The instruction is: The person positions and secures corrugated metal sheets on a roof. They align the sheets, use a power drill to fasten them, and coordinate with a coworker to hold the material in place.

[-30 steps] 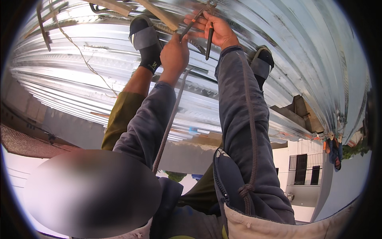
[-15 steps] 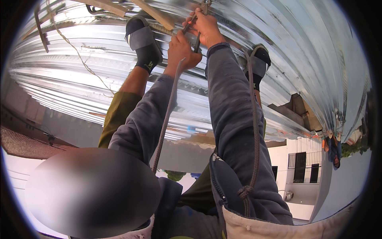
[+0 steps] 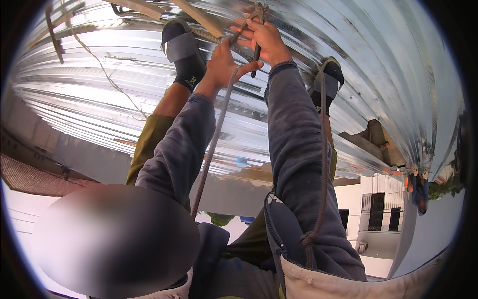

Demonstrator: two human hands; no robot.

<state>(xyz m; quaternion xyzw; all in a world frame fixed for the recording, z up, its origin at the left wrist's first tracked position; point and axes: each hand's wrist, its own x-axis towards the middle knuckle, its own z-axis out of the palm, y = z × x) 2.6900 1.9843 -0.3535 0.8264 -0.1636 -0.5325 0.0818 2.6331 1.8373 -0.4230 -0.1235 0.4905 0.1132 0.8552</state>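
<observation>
Dark pincers (image 3: pixel 260 16) stand with their jaws near the corrugated metal sheet at the top of the view and their two handles spread. My left hand (image 3: pixel 221 66) holds the end of one handle with its fingers, while its thumb sticks out to the right, toward the other handle. Around the upper part of the tool, my right hand (image 3: pixel 271 42) has its fingers stretched out and apart, lying against or behind the handles. What the jaws touch is too small to make out.
Corrugated metal sheeting (image 3: pixel 124 79) lies under my sandalled feet (image 3: pixel 180 45). Wooden strips (image 3: pixel 199 17) lie at the top, near a thin cord (image 3: pixel 104 72). A dark bracket-like piece (image 3: pixel 376 142) rests at the right. Beyond the roof edge stands a white building (image 3: pixel 368 219).
The pincers' handles have spread and more of the tool shows. My right hand's fingers have loosened and straightened. The left thumb has come away from its handle and points right.
</observation>
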